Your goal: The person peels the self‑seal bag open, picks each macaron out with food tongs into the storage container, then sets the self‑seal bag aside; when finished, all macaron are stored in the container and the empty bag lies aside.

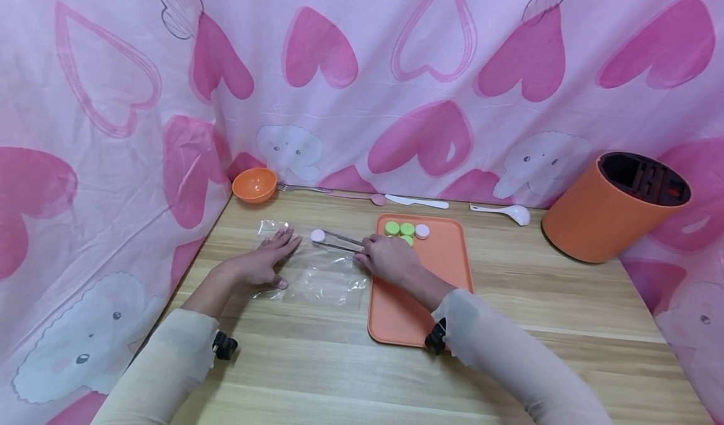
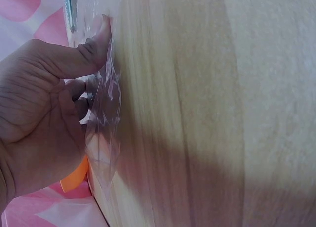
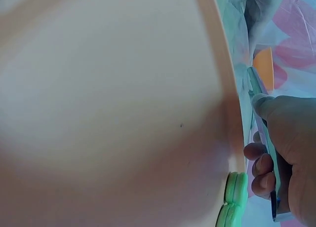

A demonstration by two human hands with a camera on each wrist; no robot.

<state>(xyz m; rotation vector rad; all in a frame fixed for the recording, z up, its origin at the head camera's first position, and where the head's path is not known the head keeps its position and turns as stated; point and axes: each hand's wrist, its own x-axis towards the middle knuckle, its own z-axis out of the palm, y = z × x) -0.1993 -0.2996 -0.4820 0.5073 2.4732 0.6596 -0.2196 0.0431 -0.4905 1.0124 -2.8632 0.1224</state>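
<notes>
Left hand [image 1: 266, 260] flat, right hand [image 1: 390, 258] curled

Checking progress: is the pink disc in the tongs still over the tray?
No: the pink disc sits at the tongs' tips over the clear bag, left of the tray.

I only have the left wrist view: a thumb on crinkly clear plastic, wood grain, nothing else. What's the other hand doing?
Observer: The right hand grips metal tongs that pinch a pale pink disc over the far edge of the clear plastic bag.
Operator: Where did the disc come from?
Observer: I can't confirm that. An orange tray right of the bag holds three green discs and one pink disc at its far end.
Operator: Is the left hand gripping the bag?
Observer: No. In the head view the left hand lies flat on it, fingers spread and straight.
</notes>
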